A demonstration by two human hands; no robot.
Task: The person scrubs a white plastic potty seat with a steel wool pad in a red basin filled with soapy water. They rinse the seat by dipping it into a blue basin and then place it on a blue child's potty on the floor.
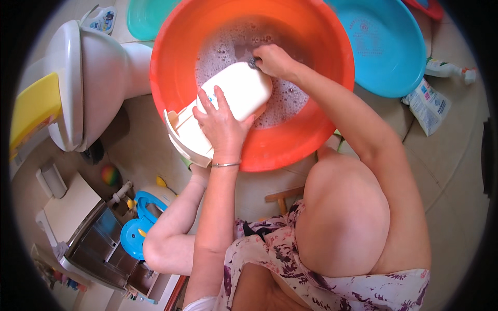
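A large orange plastic basin (171,74) stands before me with sudsy grey water (233,42) in it. A white plastic housing (243,87) with rounded corners leans in the basin, partly over the water. Its cream end with a curved rim (190,149) overlaps the basin's near left edge. My left hand (221,124) grips the housing from above, fingers spread over its face. At the far corner of the housing, my right hand (274,60) pinches a small dark grey scrubbing pad or cloth (253,63) against it. The pad is mostly hidden by my fingers.
A white toilet (101,74) stands left, beside a yellow plastic object (37,112). A blue basin (389,50) lies right, near a spray bottle (447,72) and a printed packet (428,107). A green basin (146,19) is behind. A blue child's potty (138,229) and cabinet (93,241) sit lower left.
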